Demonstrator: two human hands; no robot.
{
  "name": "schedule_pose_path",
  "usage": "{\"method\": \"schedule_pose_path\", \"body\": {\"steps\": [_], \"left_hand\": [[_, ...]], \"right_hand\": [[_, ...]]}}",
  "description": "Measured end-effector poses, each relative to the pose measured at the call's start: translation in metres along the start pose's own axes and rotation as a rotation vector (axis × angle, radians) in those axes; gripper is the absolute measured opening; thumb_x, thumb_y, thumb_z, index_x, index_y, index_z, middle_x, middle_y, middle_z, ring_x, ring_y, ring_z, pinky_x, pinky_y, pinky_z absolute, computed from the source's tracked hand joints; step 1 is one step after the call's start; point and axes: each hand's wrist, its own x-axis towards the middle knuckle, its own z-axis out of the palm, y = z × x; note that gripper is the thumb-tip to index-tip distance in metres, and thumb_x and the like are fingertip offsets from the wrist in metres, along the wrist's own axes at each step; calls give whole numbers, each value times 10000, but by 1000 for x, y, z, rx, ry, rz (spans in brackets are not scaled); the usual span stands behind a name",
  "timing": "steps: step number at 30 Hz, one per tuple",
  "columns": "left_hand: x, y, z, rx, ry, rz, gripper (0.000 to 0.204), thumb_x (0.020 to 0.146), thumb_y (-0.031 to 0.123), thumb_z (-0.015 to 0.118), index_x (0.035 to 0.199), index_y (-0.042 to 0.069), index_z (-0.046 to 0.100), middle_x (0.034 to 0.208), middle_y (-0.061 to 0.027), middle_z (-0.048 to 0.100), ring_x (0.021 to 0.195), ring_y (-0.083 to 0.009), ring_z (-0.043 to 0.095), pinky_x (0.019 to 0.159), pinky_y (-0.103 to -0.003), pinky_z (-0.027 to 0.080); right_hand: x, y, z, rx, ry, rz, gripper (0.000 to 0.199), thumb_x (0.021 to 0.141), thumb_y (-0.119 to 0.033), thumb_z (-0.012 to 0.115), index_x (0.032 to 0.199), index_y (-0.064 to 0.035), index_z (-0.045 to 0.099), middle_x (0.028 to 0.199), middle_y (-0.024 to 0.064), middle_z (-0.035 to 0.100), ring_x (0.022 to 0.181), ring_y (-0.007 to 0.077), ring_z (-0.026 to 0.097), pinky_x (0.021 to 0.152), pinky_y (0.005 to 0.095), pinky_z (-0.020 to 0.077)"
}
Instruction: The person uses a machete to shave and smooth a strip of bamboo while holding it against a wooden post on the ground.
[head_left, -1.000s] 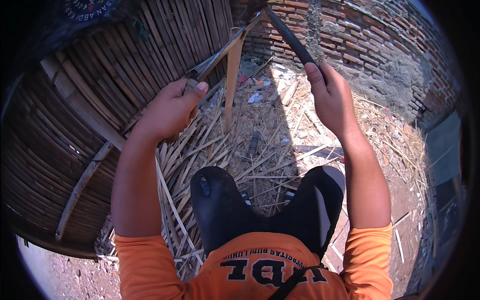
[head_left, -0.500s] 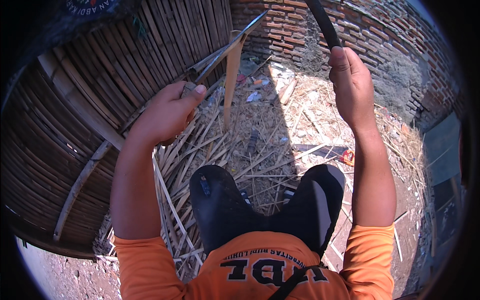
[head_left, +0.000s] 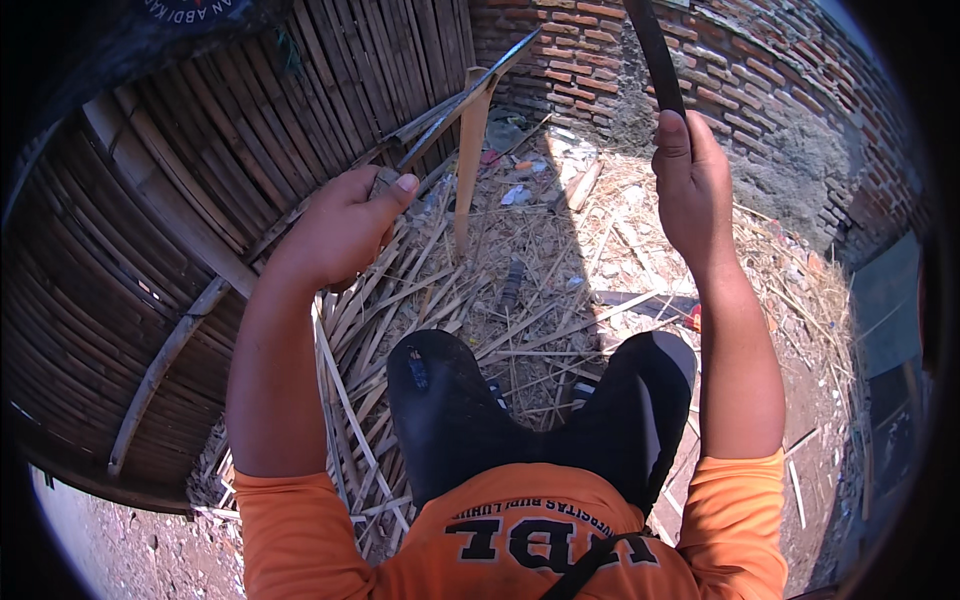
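My left hand (head_left: 345, 225) is closed, thumb on top, around the near end of a long thin strip (head_left: 470, 93) with a shiny bluish edge. This strip slants up and away to the right, passing by the top of an upright pale wooden stake (head_left: 469, 160). My right hand (head_left: 694, 190) is raised and wrapped around a long, dark, slightly curved tool (head_left: 655, 55). The tool's far end runs out of the picture at the top, so its kind cannot be told.
Loose split bamboo strips (head_left: 380, 350) and litter cover the ground around my knees. On the left stands a bamboo slat wall (head_left: 240, 140); a brick wall (head_left: 760, 90) rises at the back right. Something red (head_left: 694, 317) lies beside my right forearm.
The dark tool and my right hand have shifted slightly left and down in the picture. My left hand and the strip sit a little further right and lower; both grips stay the same.
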Motion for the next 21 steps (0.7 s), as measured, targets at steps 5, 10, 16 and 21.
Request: {"method": "schedule_pose_path", "body": {"steps": [5, 10, 16, 21], "left_hand": [[2, -3, -2, -2, 0, 1, 420, 1017, 496, 537, 920, 88, 547, 560, 15, 488, 445, -78, 401, 446, -282, 338], [0, -11, -7, -1, -22, 4, 416, 1024, 487, 527, 906, 88, 540, 559, 13, 487, 441, -79, 400, 438, -278, 332], [-3, -3, -6, -36, -24, -74, 417, 1023, 479, 536, 887, 85, 526, 578, 7, 500, 447, -82, 414, 437, -281, 343], [-1, -23, -7, -10, -52, -66, 422, 1019, 484, 543, 898, 80, 523, 595, 10, 499, 463, -83, 424, 458, -287, 362]], "right_hand": [[-2, -5, 1, -184, -174, 47, 496, 1037, -451, 525, 939, 26, 613, 650, 119, 551, 603, 176, 487, 570, 364, 406], [0, -7, 3, 145, 20, -8, 486, 1043, -468, 511, 933, -4, 600, 661, 42, 535, 636, 88, 459, 557, 298, 383], [-11, 19, 17, -238, -229, 112, 494, 1032, -480, 520, 950, 3, 591, 642, 101, 554, 581, 185, 500, 550, 354, 395], [-6, 22, 18, 132, -77, 113, 508, 1037, -489, 508, 900, -5, 578, 644, 23, 502, 599, 119, 444, 546, 325, 378]]}}
